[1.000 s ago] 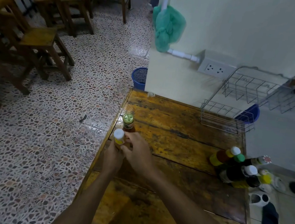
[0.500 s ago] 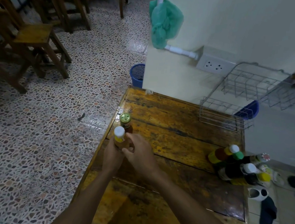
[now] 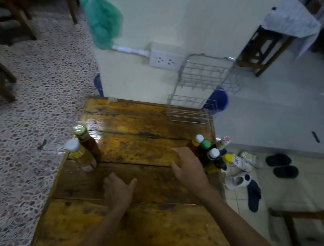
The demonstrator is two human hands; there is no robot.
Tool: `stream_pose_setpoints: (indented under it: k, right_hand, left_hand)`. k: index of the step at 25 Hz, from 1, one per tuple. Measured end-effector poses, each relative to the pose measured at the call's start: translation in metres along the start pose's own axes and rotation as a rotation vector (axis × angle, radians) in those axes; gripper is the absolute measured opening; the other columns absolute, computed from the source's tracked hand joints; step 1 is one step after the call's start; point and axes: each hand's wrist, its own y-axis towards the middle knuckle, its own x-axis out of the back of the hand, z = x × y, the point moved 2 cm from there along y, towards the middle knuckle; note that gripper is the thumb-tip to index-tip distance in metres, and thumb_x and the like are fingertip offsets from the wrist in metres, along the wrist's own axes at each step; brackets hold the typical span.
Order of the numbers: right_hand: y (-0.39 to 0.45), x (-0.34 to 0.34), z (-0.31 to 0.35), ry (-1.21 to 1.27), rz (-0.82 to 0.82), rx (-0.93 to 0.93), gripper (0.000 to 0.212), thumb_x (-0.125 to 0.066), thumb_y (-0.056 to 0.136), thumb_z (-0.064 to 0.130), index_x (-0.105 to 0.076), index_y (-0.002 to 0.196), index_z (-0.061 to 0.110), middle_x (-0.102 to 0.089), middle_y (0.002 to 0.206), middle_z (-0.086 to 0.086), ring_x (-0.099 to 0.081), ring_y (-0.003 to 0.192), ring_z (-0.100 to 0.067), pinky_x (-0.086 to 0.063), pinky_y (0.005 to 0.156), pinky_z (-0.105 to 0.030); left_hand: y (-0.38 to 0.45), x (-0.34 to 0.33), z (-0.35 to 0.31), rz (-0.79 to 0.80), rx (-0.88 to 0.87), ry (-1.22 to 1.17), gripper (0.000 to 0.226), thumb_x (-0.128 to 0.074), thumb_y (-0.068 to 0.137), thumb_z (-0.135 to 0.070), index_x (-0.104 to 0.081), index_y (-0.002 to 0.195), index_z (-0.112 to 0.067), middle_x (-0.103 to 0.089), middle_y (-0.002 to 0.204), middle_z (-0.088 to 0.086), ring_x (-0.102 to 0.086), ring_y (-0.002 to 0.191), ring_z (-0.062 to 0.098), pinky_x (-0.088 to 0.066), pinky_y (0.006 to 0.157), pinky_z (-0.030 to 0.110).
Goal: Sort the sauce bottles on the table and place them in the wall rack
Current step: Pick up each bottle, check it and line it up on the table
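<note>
Six or so sauce bottles (image 3: 210,155) stand upright, packed together at the right edge of the surface (image 3: 134,221), below the wall rack (image 3: 199,90). The right hand (image 3: 189,169), fingers spread and holding nothing, is just beside them. The left hand (image 3: 118,191), loosely open, hangs mid-surface, nearer two sorted bottles (image 3: 83,148) at the left edge.

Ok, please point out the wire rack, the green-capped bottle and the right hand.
wire rack (image 3: 200,80): head view, on its upper wire basket.
green-capped bottle (image 3: 206,144): head view, on its green cap.
right hand (image 3: 189,170): head view, on the back of the hand.
</note>
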Motion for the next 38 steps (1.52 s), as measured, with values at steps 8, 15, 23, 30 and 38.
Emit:
stream_pose_setpoints:
  k: [8, 15, 23, 30, 38]
  right_hand:
    - [-0.018, 0.083, -0.084, -0.631, -0.157, 0.093, 0.037, -0.071, 0.089, 0.031, -0.064, 0.12, 0.014, -0.066, 0.12, -0.013, -0.058, 0.11, -0.039, -0.054, 0.08, -0.045]
    - [0.013, 0.093, -0.106, -0.895, 0.12, 0.246, 0.036, -0.079, 0.084, 0.035, -0.067, 0.115, 0.022, -0.073, 0.1, -0.006, -0.063, 0.097, -0.031, -0.053, 0.086, -0.042]
    - [0.003, 0.085, -0.1, -0.719, 0.15, 0.48, 0.032, -0.062, 0.091, 0.04, -0.059, 0.117, 0.02, -0.066, 0.112, -0.005, -0.055, 0.103, -0.025, -0.048, 0.091, -0.044]
    - [0.003, 0.088, -0.059, -0.403, 0.043, 0.612, 0.026, -0.049, 0.096, 0.045, -0.055, 0.094, 0.02, -0.058, 0.085, 0.001, -0.046, 0.076, -0.014, -0.047, 0.068, -0.034]
    - [0.024, 0.049, -0.022, -0.556, 0.026, 0.709, 0.05, -0.036, 0.105, 0.035, -0.055, 0.062, 0.016, -0.053, 0.055, -0.003, -0.044, 0.052, -0.022, -0.037, 0.052, -0.035]
  left_hand:
    - [-0.065, -0.098, -0.14, 0.309, -0.507, -0.083, 0.072, -0.072, 0.092, -0.044, -0.04, 0.152, -0.022, -0.042, 0.152, -0.001, -0.045, 0.139, 0.023, -0.048, 0.108, 0.042]
    - [-0.086, -0.118, -0.175, 0.348, -0.656, -0.204, 0.046, -0.068, 0.097, -0.037, -0.052, 0.139, -0.027, -0.062, 0.131, -0.012, -0.06, 0.118, 0.013, -0.052, 0.09, 0.032]
    - [-0.096, -0.113, -0.156, 0.311, -0.661, -0.27, 0.06, -0.078, 0.087, -0.038, -0.052, 0.141, -0.031, -0.061, 0.137, -0.011, -0.059, 0.125, 0.014, -0.054, 0.101, 0.046]
    - [-0.095, -0.065, -0.137, 0.42, -0.664, -0.301, 0.043, -0.078, 0.088, -0.035, -0.06, 0.126, -0.03, -0.07, 0.116, -0.007, -0.069, 0.104, 0.017, -0.058, 0.086, 0.056]
    - [-0.089, -0.022, -0.109, 0.408, -0.583, -0.174, 0.044, -0.08, 0.082, -0.031, -0.062, 0.122, -0.033, -0.072, 0.103, -0.009, -0.068, 0.09, 0.008, -0.059, 0.074, 0.035]
